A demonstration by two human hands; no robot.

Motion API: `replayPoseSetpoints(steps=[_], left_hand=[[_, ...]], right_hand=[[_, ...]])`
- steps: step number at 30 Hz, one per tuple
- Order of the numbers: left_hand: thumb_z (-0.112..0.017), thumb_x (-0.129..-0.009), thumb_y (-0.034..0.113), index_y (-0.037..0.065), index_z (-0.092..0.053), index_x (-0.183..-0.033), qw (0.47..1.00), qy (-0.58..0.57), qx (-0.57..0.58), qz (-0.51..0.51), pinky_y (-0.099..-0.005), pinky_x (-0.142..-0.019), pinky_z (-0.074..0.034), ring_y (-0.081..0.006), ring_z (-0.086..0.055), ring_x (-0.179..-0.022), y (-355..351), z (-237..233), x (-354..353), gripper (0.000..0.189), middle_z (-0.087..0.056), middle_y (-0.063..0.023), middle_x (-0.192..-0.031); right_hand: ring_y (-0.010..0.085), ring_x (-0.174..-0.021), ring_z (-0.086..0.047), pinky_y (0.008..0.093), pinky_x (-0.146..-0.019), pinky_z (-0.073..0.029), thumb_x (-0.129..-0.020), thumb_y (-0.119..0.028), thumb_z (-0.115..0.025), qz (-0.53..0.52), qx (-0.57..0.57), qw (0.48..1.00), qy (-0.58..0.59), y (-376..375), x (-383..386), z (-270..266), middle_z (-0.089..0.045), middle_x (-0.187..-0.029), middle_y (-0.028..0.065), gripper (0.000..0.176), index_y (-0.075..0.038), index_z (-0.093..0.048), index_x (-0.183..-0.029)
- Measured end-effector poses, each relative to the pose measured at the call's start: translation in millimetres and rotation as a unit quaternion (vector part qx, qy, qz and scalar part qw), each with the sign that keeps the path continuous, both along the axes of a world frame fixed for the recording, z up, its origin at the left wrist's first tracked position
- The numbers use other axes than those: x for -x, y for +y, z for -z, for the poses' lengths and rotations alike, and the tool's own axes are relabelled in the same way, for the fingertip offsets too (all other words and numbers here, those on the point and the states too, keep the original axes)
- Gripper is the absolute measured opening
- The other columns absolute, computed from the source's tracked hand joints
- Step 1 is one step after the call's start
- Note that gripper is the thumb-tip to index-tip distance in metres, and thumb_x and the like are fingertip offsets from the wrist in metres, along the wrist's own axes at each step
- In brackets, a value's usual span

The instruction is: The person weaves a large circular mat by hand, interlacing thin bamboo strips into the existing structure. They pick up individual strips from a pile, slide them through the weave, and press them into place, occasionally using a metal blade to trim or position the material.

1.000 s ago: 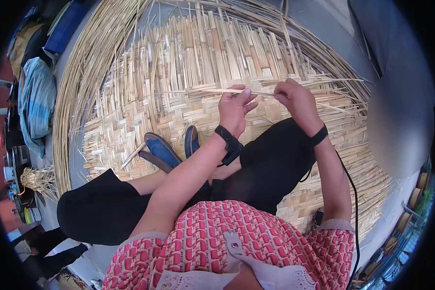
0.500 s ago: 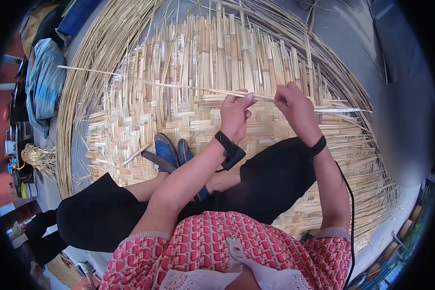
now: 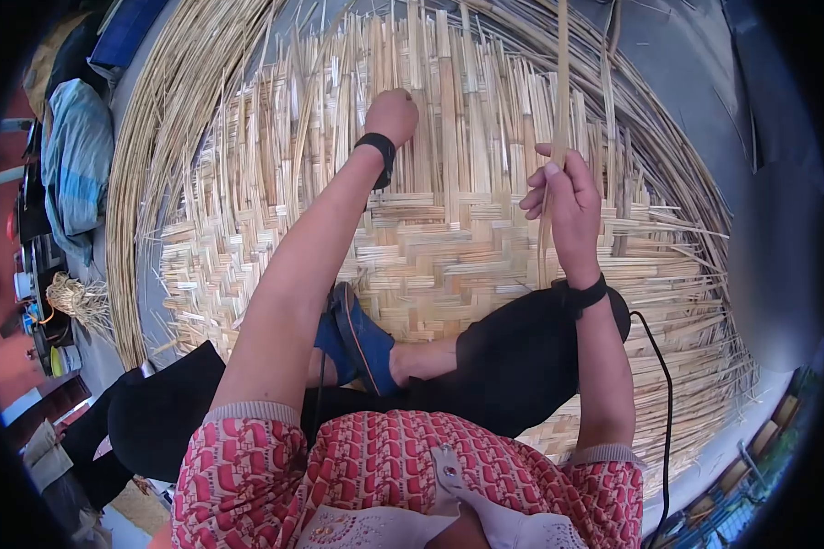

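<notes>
My right hand [image 3: 569, 197] pinches a long flat strip [image 3: 562, 87] between thumb and fingers, and the strip stands nearly lengthwise to my view. My left hand [image 3: 392, 116] is closed over the upright strips of the mat, further from my body; its fingertips are hidden, so what they grip is unclear. Below both hands lies the woven mat [image 3: 430, 265], with a zigzag weave near my feet and loose, unwoven strips fanning out at its far side.
My blue shoes [image 3: 366, 343] rest on the mat. Bundles of long thin stalks [image 3: 151, 174] curve around its left and far edges. A blue cloth sack [image 3: 78, 156] and a straw bundle [image 3: 75, 300] lie at the left. A black cable [image 3: 668, 412] runs at the right.
My left hand has let go of the long strip and moved forward and left onto the upright strips. The strip in my right hand has swung from crosswise to lengthwise. My feet have shifted.
</notes>
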State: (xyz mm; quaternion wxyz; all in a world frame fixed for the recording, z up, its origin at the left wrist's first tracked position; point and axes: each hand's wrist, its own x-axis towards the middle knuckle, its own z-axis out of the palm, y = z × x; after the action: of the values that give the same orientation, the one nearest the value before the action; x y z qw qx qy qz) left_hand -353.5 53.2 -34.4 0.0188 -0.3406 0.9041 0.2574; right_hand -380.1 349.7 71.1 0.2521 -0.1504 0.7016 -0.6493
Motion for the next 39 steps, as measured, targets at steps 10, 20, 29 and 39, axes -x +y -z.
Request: replayPoseSetpoints(steps=[10, 20, 29, 39], left_hand=[[-0.070, -0.090, 0.011, -0.001, -0.061, -0.118, 0.908, -0.003, -0.419, 0.011, -0.0266, -0.078, -0.054, -0.0110, -0.065, -0.083, 12.4, -31.4, -49.1, 0.032, -0.066, -0.0063, -0.113], [-0.060, -0.091, -0.005, 0.008, -0.048, -0.138, 0.687, 0.483, -0.533, -0.101, -0.0408, -0.094, -0.056, -0.0209, -0.062, -0.104, -3.5, -88.0, -105.5, 0.051, -0.061, -0.0057, -0.112], [-0.064, -0.089, -0.003, 0.004, -0.073, -0.103, 0.851, 0.379, -0.193, -0.309, -0.0230, -0.068, -0.053, -0.0105, -0.064, -0.076, 50.6, -41.9, -180.3, 0.018, -0.068, -0.0007, -0.085], [-0.062, -0.094, -0.001, 0.004, -0.070, -0.112, 0.827, 0.482, -0.114, -0.266, -0.0246, -0.071, -0.051, -0.0127, -0.063, -0.080, 36.8, -66.2, -177.8, 0.021, -0.066, -0.0028, -0.090]], right_hand=[[0.0047, -0.066, -0.056, 0.0204, -0.053, -0.042, -0.105, -0.013, -0.041, 0.072, 0.047, 0.993, -0.083, -37.9, -13.8, 48.0, -0.057, -0.083, -0.0002, 0.026, -0.004, -0.057, -0.124], [0.0254, -0.075, -0.066, 0.0356, -0.067, -0.053, -0.093, -0.003, -0.055, -0.192, -0.120, 0.973, -0.029, -87.2, 16.6, 56.6, -0.062, -0.078, 0.0142, 0.010, 0.000, -0.059, -0.102], [0.0327, -0.091, -0.070, 0.0475, -0.075, -0.055, -0.089, -0.019, -0.059, -0.371, -0.454, 0.717, 0.376, -71.2, 9.2, 61.4, -0.072, -0.095, 0.0141, 0.018, -0.008, -0.073, -0.093], [0.0194, -0.072, -0.067, 0.0349, -0.066, -0.052, -0.093, -0.027, -0.059, -0.296, -0.352, 0.840, 0.288, -25.2, 50.2, 66.0, -0.069, -0.078, 0.0063, 0.023, -0.006, -0.065, -0.088]])
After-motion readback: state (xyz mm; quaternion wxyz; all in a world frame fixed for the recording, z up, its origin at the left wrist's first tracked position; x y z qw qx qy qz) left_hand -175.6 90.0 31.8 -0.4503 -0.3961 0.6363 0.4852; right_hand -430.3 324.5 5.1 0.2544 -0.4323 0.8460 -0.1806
